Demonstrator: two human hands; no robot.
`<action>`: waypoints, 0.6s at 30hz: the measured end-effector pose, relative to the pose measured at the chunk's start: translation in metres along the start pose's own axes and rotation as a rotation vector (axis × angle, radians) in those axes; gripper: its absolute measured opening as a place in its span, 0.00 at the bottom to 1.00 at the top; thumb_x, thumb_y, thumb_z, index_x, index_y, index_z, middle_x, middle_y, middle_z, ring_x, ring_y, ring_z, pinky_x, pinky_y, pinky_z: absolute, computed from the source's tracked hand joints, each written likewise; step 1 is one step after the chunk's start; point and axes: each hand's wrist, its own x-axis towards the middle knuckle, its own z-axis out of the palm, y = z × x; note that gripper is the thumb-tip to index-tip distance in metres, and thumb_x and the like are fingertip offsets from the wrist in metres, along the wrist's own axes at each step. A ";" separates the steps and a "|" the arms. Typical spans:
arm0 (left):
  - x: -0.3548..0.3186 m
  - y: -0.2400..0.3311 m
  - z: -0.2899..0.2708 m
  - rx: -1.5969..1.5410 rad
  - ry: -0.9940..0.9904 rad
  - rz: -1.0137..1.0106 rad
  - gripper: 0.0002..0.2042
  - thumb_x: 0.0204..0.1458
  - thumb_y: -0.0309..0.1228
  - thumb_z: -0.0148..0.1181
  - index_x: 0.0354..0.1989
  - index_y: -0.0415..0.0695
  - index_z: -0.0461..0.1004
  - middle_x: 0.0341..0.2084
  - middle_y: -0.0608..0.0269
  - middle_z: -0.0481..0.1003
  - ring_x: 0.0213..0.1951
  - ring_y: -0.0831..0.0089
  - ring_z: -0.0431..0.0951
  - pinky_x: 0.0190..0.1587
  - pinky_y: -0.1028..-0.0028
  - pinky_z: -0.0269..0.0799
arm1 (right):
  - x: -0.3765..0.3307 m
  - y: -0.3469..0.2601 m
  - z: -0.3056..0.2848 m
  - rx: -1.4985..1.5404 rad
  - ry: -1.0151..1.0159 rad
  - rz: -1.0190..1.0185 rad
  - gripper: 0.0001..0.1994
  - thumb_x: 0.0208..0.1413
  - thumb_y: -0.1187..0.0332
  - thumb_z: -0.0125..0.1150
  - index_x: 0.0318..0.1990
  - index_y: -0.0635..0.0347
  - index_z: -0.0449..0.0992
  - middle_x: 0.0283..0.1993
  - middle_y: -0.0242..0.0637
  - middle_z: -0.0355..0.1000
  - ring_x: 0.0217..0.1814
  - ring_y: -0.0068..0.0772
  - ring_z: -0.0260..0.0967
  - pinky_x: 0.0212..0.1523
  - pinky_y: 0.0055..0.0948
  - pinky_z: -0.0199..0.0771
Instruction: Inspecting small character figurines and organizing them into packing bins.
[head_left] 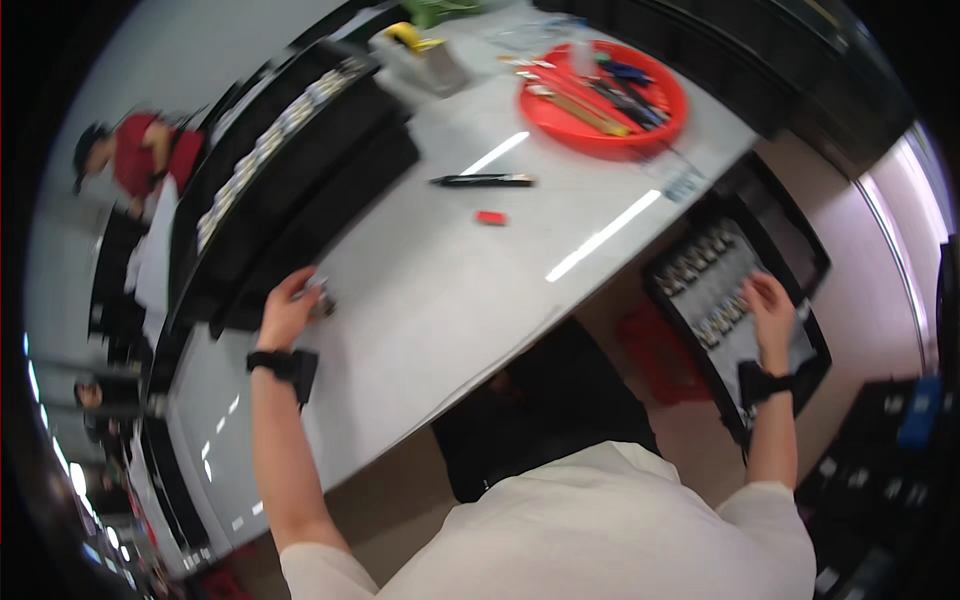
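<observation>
— What's that in the left hand (pixel 287 312)? It's too blurred for me.

— Some small grey part (pixel 322 298), pinched in the fingertips just above the white table (pixel 450 290), right beside the long black tray (pixel 290 150) with its row of pale pieces.

— And the other side?

— The right hand (pixel 772 308) reaches down into a black tray (pixel 735 300) off the table's edge, fingers curled over rows of small pieces; whether it grips one, I cannot tell.

— The red bowl (pixel 603 100)?

— Holds pens and sticks, well apart from both hands.
</observation>
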 end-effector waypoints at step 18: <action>-0.130 0.063 0.068 -0.842 0.001 0.160 0.16 0.56 0.31 0.46 0.50 0.36 0.62 0.36 0.61 0.70 0.34 0.81 0.70 0.36 0.86 0.66 | -0.115 -0.163 0.279 0.691 -1.173 -0.015 0.10 0.51 0.69 0.53 0.36 0.68 0.68 0.26 0.39 0.70 0.24 0.25 0.68 0.27 0.23 0.68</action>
